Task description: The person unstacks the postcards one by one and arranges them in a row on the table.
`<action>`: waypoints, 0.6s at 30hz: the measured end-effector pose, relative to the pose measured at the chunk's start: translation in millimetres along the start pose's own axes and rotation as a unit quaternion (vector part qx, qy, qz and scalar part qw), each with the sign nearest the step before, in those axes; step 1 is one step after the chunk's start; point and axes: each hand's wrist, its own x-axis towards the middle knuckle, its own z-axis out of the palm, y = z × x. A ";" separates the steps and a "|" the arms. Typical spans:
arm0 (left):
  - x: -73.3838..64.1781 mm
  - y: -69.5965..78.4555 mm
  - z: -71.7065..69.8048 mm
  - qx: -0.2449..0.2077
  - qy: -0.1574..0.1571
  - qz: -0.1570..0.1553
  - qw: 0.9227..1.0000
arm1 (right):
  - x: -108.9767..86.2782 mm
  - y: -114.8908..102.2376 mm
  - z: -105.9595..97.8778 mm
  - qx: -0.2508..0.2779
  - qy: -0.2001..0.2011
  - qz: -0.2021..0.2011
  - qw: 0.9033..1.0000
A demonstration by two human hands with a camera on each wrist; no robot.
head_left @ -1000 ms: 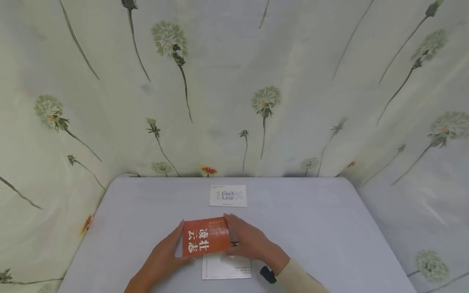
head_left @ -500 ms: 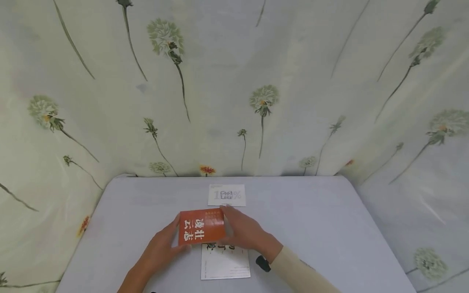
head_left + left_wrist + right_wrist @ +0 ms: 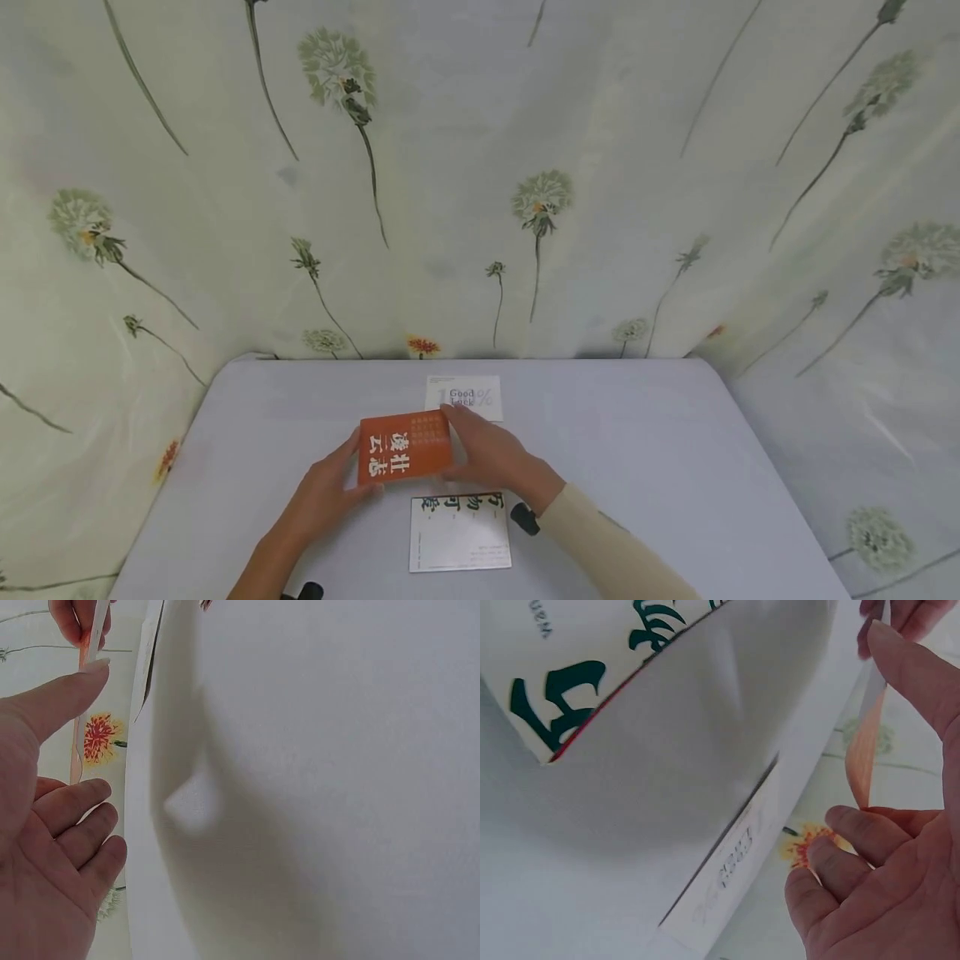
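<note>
A red card with large white characters is held up between both hands over the table. My left hand grips its left edge, and my right hand has its right edge between thumb and fingers. Seen nearly edge-on in the right wrist view, the card looks slightly bowed. Below it on the table lies a white card with dark green characters along its far edge. Farther back, a white "Good Luck" card is partly covered by the right fingertips in the head view.
A pale cloth covers the table, whose back edge meets a hanging curtain printed with dandelions. Dark bands sit at both wrists, and a beige sleeve covers the right forearm.
Both hands have carried the red card away from the body and slightly left. The green characters of the white card beneath have come into view, while the "Good Luck" card is now partly overlapped.
</note>
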 end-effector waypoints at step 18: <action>16.8 -0.8 -14.7 0.018 0.008 -0.004 1.000 | 29.3 -2.4 -6.1 0.019 0.000 0.009 1.000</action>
